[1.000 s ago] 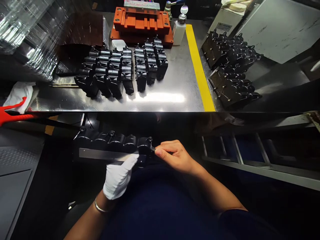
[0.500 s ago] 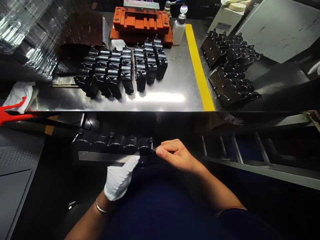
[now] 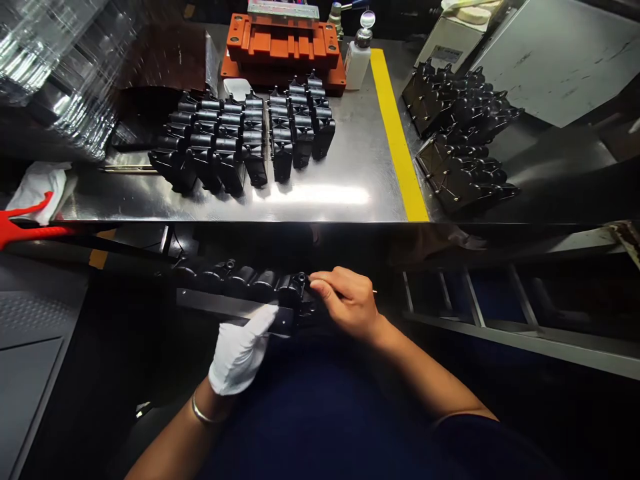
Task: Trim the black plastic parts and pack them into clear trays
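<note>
My left hand (image 3: pixel 241 353), in a white glove, grips a long black moulded plastic part (image 3: pixel 240 283) from below, with the thumb on its flat front face. The part has a row of rounded humps and small screw bosses, and is held tilted in front of my body below the bench edge. My bare right hand (image 3: pixel 349 300) is closed at the part's right end, fingers pinched round a thin tool (image 3: pixel 375 291). Only a sliver of that tool shows behind the hand; its working tip is hidden by the fingers and the dark part.
On the metal bench (image 3: pixel 350 180) stand rows of similar black parts (image 3: pixel 255 140), with more black parts (image 3: pixel 460 173) beyond a yellow strip (image 3: pixel 395 133). An orange fixture (image 3: pixel 283 43) and a white pump bottle (image 3: pixel 359 60) stand behind. Red-handled pliers-like tool (image 3: pixel 30 227) lies at left.
The black part has turned, its left end swinging inward and its right end dipping slightly. My right hand has rolled and risen a little, hiding the blade-like piece that showed at its fingertips.
</note>
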{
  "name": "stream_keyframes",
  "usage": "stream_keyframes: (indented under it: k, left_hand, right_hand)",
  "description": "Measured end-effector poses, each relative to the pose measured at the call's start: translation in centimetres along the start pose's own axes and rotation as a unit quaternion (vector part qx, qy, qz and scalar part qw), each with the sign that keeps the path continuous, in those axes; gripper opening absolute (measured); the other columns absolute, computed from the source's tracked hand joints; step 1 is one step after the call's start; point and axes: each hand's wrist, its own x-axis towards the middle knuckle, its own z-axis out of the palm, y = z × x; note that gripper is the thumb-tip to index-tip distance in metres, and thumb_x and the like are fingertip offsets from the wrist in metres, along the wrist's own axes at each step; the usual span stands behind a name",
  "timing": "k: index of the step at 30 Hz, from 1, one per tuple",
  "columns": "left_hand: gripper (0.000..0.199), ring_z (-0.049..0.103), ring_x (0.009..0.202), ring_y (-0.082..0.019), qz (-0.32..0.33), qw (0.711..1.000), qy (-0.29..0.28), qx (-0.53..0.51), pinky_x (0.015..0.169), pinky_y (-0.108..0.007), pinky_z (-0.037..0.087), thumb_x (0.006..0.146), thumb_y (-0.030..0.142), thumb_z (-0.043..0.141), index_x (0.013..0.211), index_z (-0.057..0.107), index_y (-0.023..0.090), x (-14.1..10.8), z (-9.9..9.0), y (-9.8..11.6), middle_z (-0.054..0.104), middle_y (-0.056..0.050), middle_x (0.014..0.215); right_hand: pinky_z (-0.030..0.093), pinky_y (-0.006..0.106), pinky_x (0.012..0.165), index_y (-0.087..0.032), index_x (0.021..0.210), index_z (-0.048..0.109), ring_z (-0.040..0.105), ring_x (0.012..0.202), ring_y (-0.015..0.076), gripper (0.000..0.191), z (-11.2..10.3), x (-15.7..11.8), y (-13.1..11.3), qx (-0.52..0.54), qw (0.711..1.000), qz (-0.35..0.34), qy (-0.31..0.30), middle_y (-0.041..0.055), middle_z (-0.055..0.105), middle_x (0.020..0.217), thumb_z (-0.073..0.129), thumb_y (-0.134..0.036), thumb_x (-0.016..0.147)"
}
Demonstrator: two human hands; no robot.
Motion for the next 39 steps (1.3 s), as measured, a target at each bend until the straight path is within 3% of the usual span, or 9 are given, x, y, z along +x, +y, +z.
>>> stream_keyframes:
  k: [3,8,11,14,19,23,33,35,39]
  left_hand:
    - [0.010,0.072,0.072,-0.020,-0.061,0.996,-0.012,-0.056,0.067,-0.027,0.062,0.062,0.028,0.078,0.061,0.071,0.021,0.0,0.9,1.2,0.074,-0.001,0.069]
    - [0.009,0.069,0.058,-0.017,-0.052,0.998,-0.010,-0.035,0.045,-0.022,0.058,0.060,0.024,0.079,0.066,0.074,0.020,0.4,1.0,2.2,0.073,-0.001,0.068]
    - [0.019,0.071,0.064,-0.018,0.023,0.999,-0.040,0.012,0.052,-0.023,0.062,0.054,0.017,0.081,0.073,0.077,0.021,0.7,0.0,1.4,0.075,-0.002,0.077]
    - [0.028,0.072,0.067,-0.018,0.070,0.995,-0.062,0.030,0.054,-0.025,0.063,0.051,0.016,0.082,0.078,0.079,0.022,0.9,-0.5,0.5,0.076,-0.002,0.082]
    - [0.005,0.068,0.058,-0.015,-0.008,1.000,-0.010,0.000,0.048,-0.023,0.061,0.065,0.022,0.074,0.067,0.075,0.017,0.5,0.5,1.4,0.073,-0.001,0.069]
    - [0.008,0.069,0.061,-0.017,-0.038,0.999,-0.002,-0.002,0.047,-0.024,0.061,0.067,0.024,0.072,0.065,0.072,0.016,0.2,1.5,2.9,0.074,-0.003,0.076]
    - [0.017,0.070,0.074,-0.021,-0.017,0.999,0.005,0.029,0.052,-0.028,0.062,0.060,0.024,0.076,0.074,0.074,0.016,0.1,0.7,1.6,0.074,-0.004,0.085]
    - [0.016,0.070,0.077,-0.023,-0.025,0.999,0.009,0.029,0.055,-0.030,0.062,0.062,0.025,0.076,0.075,0.073,0.017,0.1,0.6,1.6,0.074,-0.005,0.087]
    - [0.014,0.070,0.074,-0.020,-0.107,0.993,-0.043,0.012,0.065,-0.026,0.059,0.064,0.023,0.078,0.074,0.073,0.016,0.2,0.5,2.4,0.073,-0.003,0.076]
  right_hand:
    - [0.047,0.030,0.065,-0.015,0.102,0.069,0.059,0.068,0.0163,0.024,-0.3,0.1,0.4,-0.110,0.990,-0.027,0.083,0.0074,0.067,0.077,0.053,-0.030,0.093]
    - [0.044,0.024,0.056,-0.017,0.107,0.058,0.052,0.056,0.0116,0.021,-1.2,-0.1,-0.2,-0.078,0.995,-0.016,-0.067,-0.0004,0.058,0.068,0.047,-0.031,0.096]
    - [0.041,0.023,0.055,-0.017,0.085,0.059,0.049,0.056,0.0103,0.025,-1.3,-0.2,-0.7,-0.071,0.987,-0.054,-0.132,0.0003,0.056,0.066,0.041,-0.029,0.098]
    - [0.041,0.023,0.059,-0.017,0.079,0.062,0.052,0.061,0.0113,0.031,-1.1,-0.2,-0.9,-0.113,0.983,-0.076,-0.125,0.0015,0.057,0.065,0.040,-0.027,0.099]
    - [0.041,0.022,0.058,-0.015,0.077,0.064,0.056,0.059,0.0099,0.030,-0.7,-0.3,-1.2,-0.128,0.983,-0.060,-0.120,0.0016,0.064,0.066,0.044,-0.025,0.097]
    - [0.041,0.022,0.056,-0.015,0.074,0.064,0.055,0.055,0.0096,0.031,-0.7,-0.4,-1.2,-0.130,0.983,-0.057,-0.118,0.0019,0.065,0.064,0.046,-0.025,0.096]
    - [0.041,0.021,0.059,-0.016,0.077,0.067,0.059,0.060,0.0105,0.033,-0.3,-0.6,-1.3,-0.131,0.984,-0.013,-0.122,0.0036,0.067,0.068,0.044,-0.028,0.097]
    - [0.040,0.021,0.058,-0.016,0.072,0.065,0.057,0.059,0.0100,0.037,-0.9,-0.2,-1.3,-0.124,0.978,0.011,-0.168,0.0028,0.066,0.067,0.042,-0.030,0.098]
    - [0.035,0.020,0.051,-0.015,0.066,0.061,0.049,0.051,0.0071,0.042,-3.2,1.3,-1.1,-0.023,0.915,-0.028,-0.402,-0.0010,0.058,0.058,0.042,-0.035,0.098]
